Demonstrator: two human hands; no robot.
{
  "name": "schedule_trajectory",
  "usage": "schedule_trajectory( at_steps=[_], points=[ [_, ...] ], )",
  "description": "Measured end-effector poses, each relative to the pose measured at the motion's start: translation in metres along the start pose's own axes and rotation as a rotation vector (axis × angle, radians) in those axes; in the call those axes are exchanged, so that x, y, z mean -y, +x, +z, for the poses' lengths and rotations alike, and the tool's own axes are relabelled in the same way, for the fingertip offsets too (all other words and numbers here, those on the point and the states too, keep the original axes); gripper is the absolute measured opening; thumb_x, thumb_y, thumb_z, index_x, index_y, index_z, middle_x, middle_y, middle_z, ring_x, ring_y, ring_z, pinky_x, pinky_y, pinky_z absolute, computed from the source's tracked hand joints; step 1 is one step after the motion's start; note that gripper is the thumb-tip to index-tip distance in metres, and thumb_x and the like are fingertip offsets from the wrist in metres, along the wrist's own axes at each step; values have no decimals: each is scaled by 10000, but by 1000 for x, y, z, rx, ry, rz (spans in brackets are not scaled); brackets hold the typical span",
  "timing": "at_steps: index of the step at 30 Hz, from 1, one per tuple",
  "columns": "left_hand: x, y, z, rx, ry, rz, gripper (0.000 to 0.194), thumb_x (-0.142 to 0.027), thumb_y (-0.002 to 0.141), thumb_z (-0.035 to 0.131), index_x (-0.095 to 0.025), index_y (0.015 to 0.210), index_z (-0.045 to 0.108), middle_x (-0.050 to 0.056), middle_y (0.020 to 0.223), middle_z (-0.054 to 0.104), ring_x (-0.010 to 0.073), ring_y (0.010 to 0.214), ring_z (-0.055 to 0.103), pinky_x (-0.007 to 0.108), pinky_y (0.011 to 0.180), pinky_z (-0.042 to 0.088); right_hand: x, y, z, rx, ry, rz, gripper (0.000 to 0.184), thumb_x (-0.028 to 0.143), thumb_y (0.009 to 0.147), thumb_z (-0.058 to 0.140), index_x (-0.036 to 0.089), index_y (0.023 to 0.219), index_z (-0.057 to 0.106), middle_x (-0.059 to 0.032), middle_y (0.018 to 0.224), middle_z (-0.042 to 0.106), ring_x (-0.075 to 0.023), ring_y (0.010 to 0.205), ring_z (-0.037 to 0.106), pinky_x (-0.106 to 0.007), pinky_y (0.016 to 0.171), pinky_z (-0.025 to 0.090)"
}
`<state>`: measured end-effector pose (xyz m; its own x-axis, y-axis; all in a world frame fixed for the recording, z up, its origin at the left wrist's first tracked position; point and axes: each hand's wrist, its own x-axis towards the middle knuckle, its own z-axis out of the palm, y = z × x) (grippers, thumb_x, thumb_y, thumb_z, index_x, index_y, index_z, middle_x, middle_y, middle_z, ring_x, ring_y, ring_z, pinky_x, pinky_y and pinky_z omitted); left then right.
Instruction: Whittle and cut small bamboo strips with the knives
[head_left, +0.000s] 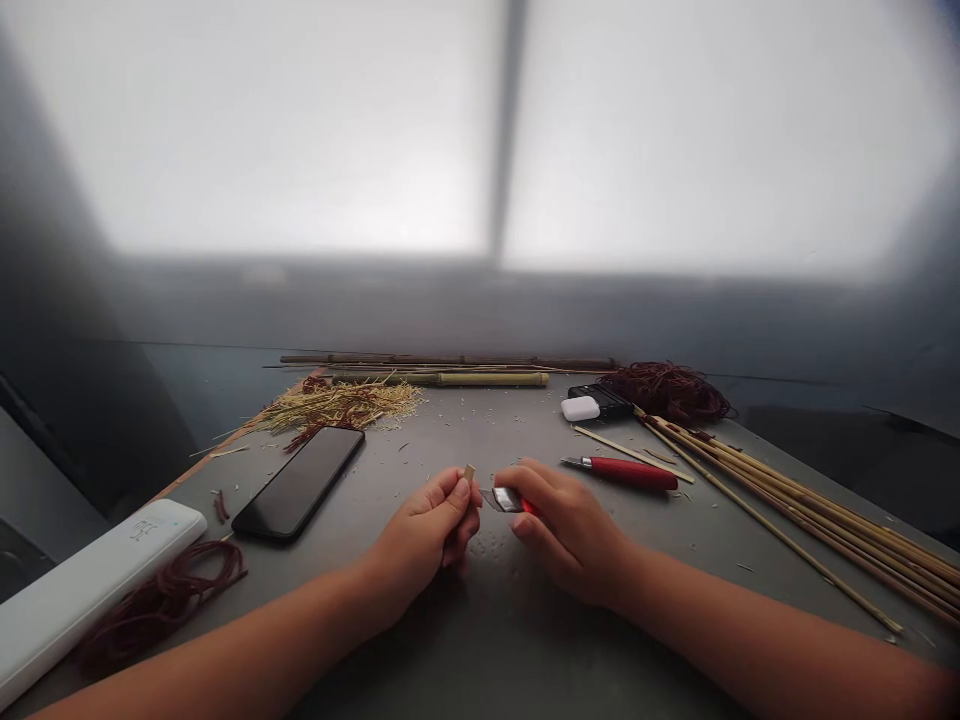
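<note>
My left hand (431,525) is closed in a pinch on a small pale bamboo piece (469,472), whose tip sticks up above the thumb. My right hand (566,525) is closed around a red-handled utility knife (510,500); its metal blade end points left, close to the bamboo piece. Both hands rest low over the grey table (487,640), with fine shavings scattered beneath them.
A second red knife (626,472) lies right of my hands, beside a bundle of thin bamboo sticks (810,505). A black phone (298,483), a white box (75,590), dark red cord (161,598), a shavings pile (337,405), a bamboo pole (465,379) and a cord tangle (667,390) surround them.
</note>
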<state>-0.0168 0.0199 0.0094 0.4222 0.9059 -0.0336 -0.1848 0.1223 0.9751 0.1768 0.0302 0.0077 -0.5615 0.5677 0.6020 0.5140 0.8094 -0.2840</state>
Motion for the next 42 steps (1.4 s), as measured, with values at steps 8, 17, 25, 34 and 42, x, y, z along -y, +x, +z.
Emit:
schedule_trajectory(
  at_steps=[8,17,25,34,42],
  points=[
    [2,-2,2,129,142,-4,580,-749,725,645,-195,815,496,19,669,652,110,542,470,253,554,359,-1,0,3,32,-15,16,476,552,1031,273,207,785,489,-13,705,518,-149,592,447,-272,561,326],
    [8,-5,-1,128,151,27,512,-698,767,620,-215,824,463,-82,580,353,100,527,279,250,508,246,2,0,-1,47,-9,-74,293,384,1011,384,209,797,482,-18,697,535,-157,597,452,-279,571,330],
    [4,-11,-1,84,246,3,344,-510,813,614,-216,927,480,-62,689,376,116,602,346,252,561,301,2,0,0,54,17,-59,233,355,987,411,217,812,480,-12,693,542,-151,569,440,-271,552,325],
    [11,-11,1,116,390,100,586,-768,771,595,-222,849,396,-100,636,301,91,555,217,246,481,188,0,-1,2,76,7,-29,370,468,983,406,225,704,403,11,619,482,-134,522,368,-268,518,254],
    [11,-10,4,-38,516,127,528,-708,812,576,-230,730,365,-83,620,285,105,567,239,268,501,210,0,-1,4,53,10,16,325,404,966,460,222,701,413,17,620,481,-130,527,378,-260,524,258]
  ],
)
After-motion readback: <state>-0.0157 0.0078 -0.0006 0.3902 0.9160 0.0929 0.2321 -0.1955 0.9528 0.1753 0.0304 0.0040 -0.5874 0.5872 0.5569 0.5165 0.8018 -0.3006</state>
